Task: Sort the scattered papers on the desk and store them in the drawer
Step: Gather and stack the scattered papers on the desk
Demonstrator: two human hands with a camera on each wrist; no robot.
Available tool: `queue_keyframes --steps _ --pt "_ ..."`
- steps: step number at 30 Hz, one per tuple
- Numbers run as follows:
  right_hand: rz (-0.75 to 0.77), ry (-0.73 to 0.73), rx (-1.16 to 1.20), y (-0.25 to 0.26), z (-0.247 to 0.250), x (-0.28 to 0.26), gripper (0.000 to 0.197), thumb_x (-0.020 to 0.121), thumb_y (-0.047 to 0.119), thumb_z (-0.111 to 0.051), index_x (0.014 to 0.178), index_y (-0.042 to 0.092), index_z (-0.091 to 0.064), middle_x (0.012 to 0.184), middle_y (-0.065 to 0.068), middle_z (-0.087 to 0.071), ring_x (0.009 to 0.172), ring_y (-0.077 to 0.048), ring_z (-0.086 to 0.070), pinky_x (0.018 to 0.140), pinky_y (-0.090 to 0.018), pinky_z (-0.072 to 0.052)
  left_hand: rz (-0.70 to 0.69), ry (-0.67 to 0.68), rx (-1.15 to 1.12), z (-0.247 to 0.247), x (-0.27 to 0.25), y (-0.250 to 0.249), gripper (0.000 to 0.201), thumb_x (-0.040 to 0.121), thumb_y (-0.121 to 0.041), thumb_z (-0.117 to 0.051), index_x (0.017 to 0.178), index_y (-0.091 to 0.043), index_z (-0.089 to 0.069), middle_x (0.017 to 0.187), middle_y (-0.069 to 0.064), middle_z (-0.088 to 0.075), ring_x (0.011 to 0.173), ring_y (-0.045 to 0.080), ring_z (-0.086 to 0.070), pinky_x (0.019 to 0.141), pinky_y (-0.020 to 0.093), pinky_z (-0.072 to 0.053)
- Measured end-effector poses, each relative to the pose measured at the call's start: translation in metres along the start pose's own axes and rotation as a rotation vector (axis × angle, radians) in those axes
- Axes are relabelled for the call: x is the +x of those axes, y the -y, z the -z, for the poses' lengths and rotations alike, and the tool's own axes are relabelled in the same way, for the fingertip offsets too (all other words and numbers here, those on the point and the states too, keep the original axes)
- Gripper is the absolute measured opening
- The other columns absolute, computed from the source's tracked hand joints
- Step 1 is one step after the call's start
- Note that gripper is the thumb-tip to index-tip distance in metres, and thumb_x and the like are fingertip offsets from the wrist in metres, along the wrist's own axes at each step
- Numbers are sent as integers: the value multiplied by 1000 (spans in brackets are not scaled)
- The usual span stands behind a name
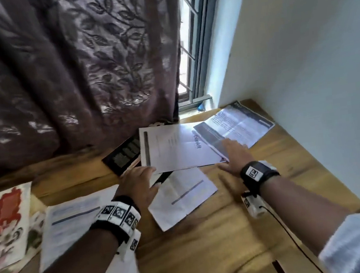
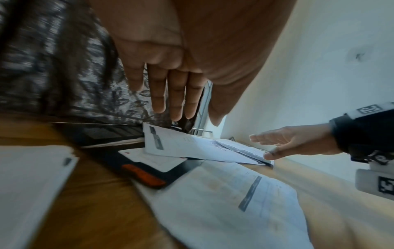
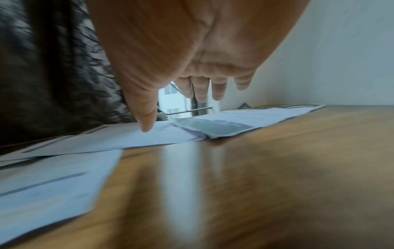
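Papers (image 1: 175, 147) lie loose and overlapping on the far tabletop (image 1: 269, 170), and we reach for them with both hands flat and holding nothing, left hand (image 1: 138, 182) at the white sheet's near left corner, right hand (image 1: 233, 152) at its right edge. Sliding that sheet may drag the black booklet (image 1: 122, 157) beneath or crumple the folded leaflet (image 1: 236, 124) overlapping it.

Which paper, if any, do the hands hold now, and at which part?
Nothing is held. The left hand and the right hand, fingers straight, reach the near edge of the white sheet.
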State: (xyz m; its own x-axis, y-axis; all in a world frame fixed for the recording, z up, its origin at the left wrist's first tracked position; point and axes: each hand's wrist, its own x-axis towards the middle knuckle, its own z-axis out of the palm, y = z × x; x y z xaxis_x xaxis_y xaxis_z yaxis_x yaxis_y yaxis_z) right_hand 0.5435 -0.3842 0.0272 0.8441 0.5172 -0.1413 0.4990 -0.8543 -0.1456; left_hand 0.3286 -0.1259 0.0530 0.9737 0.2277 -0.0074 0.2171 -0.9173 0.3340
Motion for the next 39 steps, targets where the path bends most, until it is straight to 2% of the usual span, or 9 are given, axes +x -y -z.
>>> queue_keyframes --steps 5,10,15,19,23,28,33,37,39 --pt "-30 71 144 -34 -12 25 91 76 57 -77 147 14 -37 145 -13 -49 131 -34 -47 107 -43 -42 7 37 16 -6 42 -34 50 91 -35 -60 136 -15 -52 137 5 -56 129 25 -47 110 36 -36" --pt "-17 54 79 -32 -9 12 29 96 34 -57 120 20 -61 113 -9 -61 113 -33 -54 82 -39 -50 31 32 -37 -16 53 -48 40 91 -30 -60 128 -15 -58 128 5 -63 119 26 -55 100 39 -45" --pt "62 -40 163 -20 2 -4 49 86 14 -55 124 44 -65 111 -1 -71 108 -26 -62 75 -35 -52 81 -21 -210 -23 52 -44 33 90 -28 -63 121 -16 -63 120 3 -67 113 22 -60 98 33 -47" --pt "330 -257 280 11 15 -33 55 75 0 -62 119 31 -72 109 5 -75 100 -26 -60 64 -37 -55 283 -81 -592 -20 44 -28 32 85 -47 -63 104 -21 -70 101 0 -74 87 14 -68 83 30 -53" --pt "635 -417 305 51 27 -65 51 82 9 -41 117 23 -75 112 5 -74 97 -24 -61 70 -37 -55 632 -30 -1168 -5 31 -2 72 84 -76 -41 111 -13 -64 96 9 -75 84 29 -71 66 33 -52" --pt "915 -450 217 100 21 -102 38 93 12 -53 119 32 -72 121 9 -70 104 -25 -63 81 -43 -50 877 119 -1517 22 -17 37 98 73 -90 -22 115 -11 -61 99 17 -74 82 33 -73 69 41 -56" --pt "1139 -488 180 156 9 -133 32 100 21 -56 119 44 -70 135 14 -62 120 -26 -60 100 -52 -40 821 197 -1754 46 -70 82 100 69 -92 -36 121 -12 -68 129 21 -62 116 39 -61 102 57 -42" --pt "1175 -433 116 193 -2 -151 41 95 20 -64 121 53 -64 150 13 -48 134 -27 -48 105 -56 -36 705 22 -1410 64 -103 97 39 97 -41 -52 97 -8 -73 102 8 -73 84 18 -74 69 30 -58" --pt "1162 -370 47 205 -14 -157 47 90 21 -69 123 54 -60 156 12 -40 140 -27 -40 109 -55 -32 621 9 -1200 59 -120 120 31 88 -16 -70 116 -5 -65 112 6 -70 91 15 -72 83 30 -58"
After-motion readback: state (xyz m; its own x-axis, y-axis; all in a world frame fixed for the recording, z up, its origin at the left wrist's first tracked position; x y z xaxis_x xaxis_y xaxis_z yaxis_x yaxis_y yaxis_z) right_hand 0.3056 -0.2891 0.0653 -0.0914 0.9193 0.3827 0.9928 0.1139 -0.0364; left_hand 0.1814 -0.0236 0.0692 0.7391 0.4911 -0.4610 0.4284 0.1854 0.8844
